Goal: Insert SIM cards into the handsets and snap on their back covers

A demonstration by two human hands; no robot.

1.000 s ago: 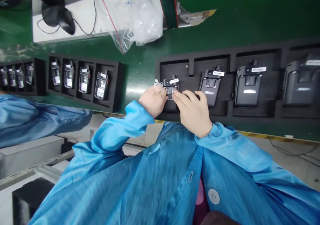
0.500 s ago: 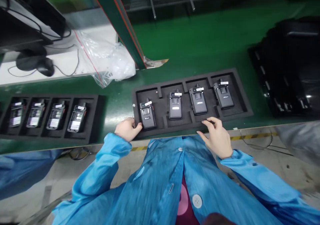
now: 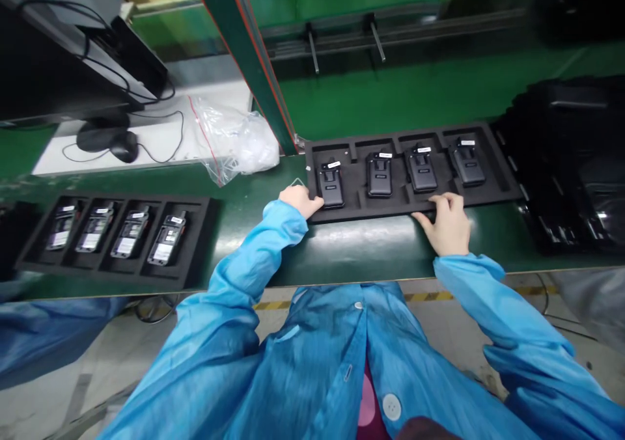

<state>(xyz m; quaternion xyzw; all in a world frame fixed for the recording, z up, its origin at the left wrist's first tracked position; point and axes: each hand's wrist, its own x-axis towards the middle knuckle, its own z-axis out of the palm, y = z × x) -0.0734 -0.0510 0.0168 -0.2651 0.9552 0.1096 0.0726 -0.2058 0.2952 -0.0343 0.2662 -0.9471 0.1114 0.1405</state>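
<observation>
Factory line, long green tabletop (image 3: 371, 251) with a slanted green post (image 3: 254, 56) rising from its far side. Black foam tray (image 3: 375, 211) lies crosswise in the middle of the tabletop, set back from the near edge. Four slots, one black handset in each, all upright with white labels at the far end; the leftmost handset (image 3: 331, 185) is just beside my left grip (image 3: 299, 200).

The left grip is curled against the tray's near left corner and touches it; I cannot tell if it pinches the foam. My right grip (image 3: 448, 222) is on the tray's near rim, right of middle, with fingers spread flat over the top and the thumb against the front wall.

A second tray (image 3: 201, 235) with four lighter-faced handsets sits near the left end of the tabletop, well apart. Clear plastic bag (image 3: 239, 144) at the far edge, left of the post, with a black mouse (image 3: 117, 146) and cable on a white board beyond it. Stack of black trays (image 3: 571, 160) at the right end, blurred. Another person's blue sleeve (image 3: 49, 336) at lower left, below the near edge.
</observation>
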